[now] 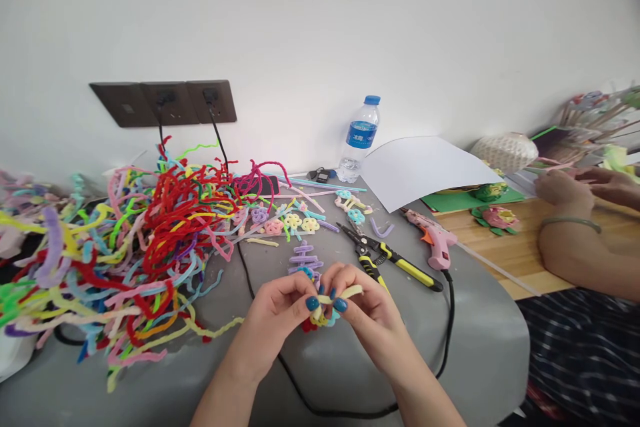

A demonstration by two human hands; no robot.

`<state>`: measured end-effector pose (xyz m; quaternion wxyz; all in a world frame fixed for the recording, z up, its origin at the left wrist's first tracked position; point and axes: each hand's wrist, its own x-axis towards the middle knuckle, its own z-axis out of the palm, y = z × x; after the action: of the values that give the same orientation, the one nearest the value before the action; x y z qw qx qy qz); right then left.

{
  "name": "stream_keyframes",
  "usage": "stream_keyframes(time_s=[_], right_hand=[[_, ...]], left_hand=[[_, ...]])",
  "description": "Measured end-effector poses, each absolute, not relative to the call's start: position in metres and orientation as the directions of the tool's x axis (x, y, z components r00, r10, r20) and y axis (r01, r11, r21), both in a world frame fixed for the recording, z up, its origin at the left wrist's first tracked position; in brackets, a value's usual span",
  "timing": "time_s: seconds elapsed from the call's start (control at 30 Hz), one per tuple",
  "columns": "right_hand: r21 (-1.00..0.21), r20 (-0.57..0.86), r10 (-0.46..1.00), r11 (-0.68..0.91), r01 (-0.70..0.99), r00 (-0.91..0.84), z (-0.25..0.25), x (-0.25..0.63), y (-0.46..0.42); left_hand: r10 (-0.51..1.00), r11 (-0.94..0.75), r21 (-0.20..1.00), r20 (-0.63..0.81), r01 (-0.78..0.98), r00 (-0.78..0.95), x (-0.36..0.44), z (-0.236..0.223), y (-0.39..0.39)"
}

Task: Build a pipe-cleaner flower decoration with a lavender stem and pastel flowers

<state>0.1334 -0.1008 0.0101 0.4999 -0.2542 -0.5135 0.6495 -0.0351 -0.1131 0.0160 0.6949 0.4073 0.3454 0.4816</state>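
A short pale yellow pipe cleaner (354, 291) is pinched between both my hands, its free end sticking out to the right. My left hand (284, 307) grips its left part between thumb and fingertips. Close beside it, my right hand (367, 303) pinches the other part the same way. Under and behind my fingers lies a colourful pipe-cleaner piece with red, yellow and blue parts (320, 321), mostly hidden. Just beyond stands out a purple pipe-cleaner shape (303, 257) with several crossbars. Wire strippers with yellow-and-black handles (395, 260) lie right of my hands.
A big tangle of pipe cleaners (165, 227) covers the left. Small pipe-cleaner flowers (293, 221) lie mid-table. A pink glue gun (431, 239) trails a black cord (451, 327). Behind stand a water bottle (360, 140) and white paper (425, 170). Another person's hands (565, 190) work at right.
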Motion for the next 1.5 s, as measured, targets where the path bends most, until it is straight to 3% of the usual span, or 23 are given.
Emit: stream_keyframes(time_s=[0.27,0.57,0.77,0.87,1.0,1.13,1.37,1.5], right_hand=[[-0.938,0.11,0.908,-0.04,-0.345,-0.404,0.008,0.138,-0.098],[-0.961,0.165,0.865,0.032,-0.276,-0.474,0.012,0.143,-0.098],[-0.945,0.11,0.752,-0.123,-0.303,-0.649,0.016,0.151,-0.095],[-0.93,0.093,0.776,-0.155,-0.332,-0.623,0.011,0.151,-0.093],[-0.919,0.106,0.875,-0.096,-0.384,-0.472,0.004,0.148,-0.093],[-0.914,0.122,0.878,-0.082,-0.397,-0.462,0.005,0.146,-0.094],[-0.885,0.066,0.843,-0.197,-0.421,-0.534,0.01,0.146,-0.099],[-0.888,0.047,0.846,-0.208,-0.41,-0.531,0.012,0.149,-0.1]], left_hand=[[0.944,0.191,0.947,-0.105,-0.257,0.313,-0.04,0.019,-0.111],[0.938,0.225,0.946,-0.146,-0.233,0.314,-0.033,0.025,-0.114],[0.885,0.256,0.957,-0.177,-0.134,0.43,-0.037,0.03,-0.118],[0.887,0.234,0.967,-0.172,-0.097,0.429,-0.04,0.032,-0.121],[0.963,0.031,0.999,-0.036,0.022,0.267,-0.039,0.032,-0.123],[0.977,-0.176,0.977,0.159,0.122,0.14,-0.035,0.024,-0.121],[0.895,-0.447,0.868,0.431,0.218,0.115,-0.038,0.017,-0.12],[0.855,-0.517,0.822,0.51,0.24,0.096,-0.037,0.022,-0.119]])
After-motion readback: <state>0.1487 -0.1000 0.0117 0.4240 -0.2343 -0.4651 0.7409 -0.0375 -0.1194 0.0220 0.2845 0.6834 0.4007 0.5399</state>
